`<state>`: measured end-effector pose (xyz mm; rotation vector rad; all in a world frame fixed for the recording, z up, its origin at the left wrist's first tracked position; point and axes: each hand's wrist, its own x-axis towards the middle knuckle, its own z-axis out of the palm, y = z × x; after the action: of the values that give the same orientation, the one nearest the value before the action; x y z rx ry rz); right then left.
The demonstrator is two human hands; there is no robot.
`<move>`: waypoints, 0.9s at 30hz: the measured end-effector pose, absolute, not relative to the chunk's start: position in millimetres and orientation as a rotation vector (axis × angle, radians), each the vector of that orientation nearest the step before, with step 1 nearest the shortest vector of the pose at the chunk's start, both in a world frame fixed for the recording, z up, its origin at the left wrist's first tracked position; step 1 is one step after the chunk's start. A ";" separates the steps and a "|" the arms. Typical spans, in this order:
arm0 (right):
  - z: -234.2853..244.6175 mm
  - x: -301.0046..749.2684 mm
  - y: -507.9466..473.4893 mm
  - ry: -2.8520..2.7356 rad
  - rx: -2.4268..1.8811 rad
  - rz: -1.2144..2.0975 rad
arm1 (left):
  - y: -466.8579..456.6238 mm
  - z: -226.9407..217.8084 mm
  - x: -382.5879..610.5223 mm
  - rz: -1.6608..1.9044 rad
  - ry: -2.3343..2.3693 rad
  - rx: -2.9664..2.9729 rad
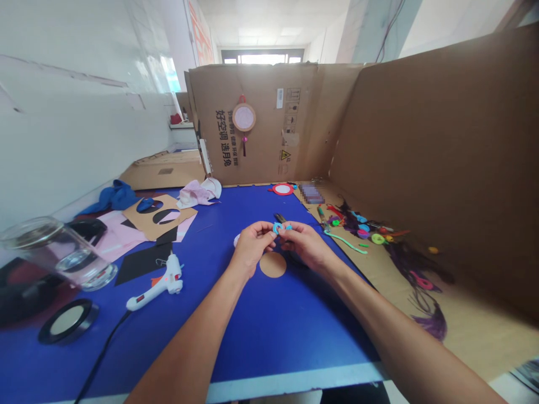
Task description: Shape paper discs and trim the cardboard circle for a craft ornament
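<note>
Between the fingertips of both hands is a small light-blue ring-shaped piece, partly covered by the fingers. My left hand pinches it from the left, and my right hand pinches its right end. On the blue table just below the hands lies a round brown cardboard disc. A pale round piece shows partly behind my left hand. A dark-handled tool lies behind the fingertips, mostly hidden.
On the left are a white glue gun, a glass jar of water, a tape roll and cut cardboard. Purple tassels, a green strip and coloured rings lie right. A red-rimmed disc lies behind.
</note>
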<state>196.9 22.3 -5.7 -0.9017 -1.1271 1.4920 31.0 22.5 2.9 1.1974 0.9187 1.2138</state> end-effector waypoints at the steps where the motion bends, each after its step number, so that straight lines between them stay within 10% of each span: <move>1: -5.3 196.8 21.9 -1.125 -0.901 1.498 | 22.3 2.8 31.1 1.224 0.928 1.219; 27: 1.4 196.2 19.2 -1.115 -0.871 1.493 | 18.8 5.6 32.2 1.211 0.981 1.386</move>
<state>196.2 19.2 1.4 -0.8706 -1.1147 1.4926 32.2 18.8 5.6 1.3859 0.9808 1.2111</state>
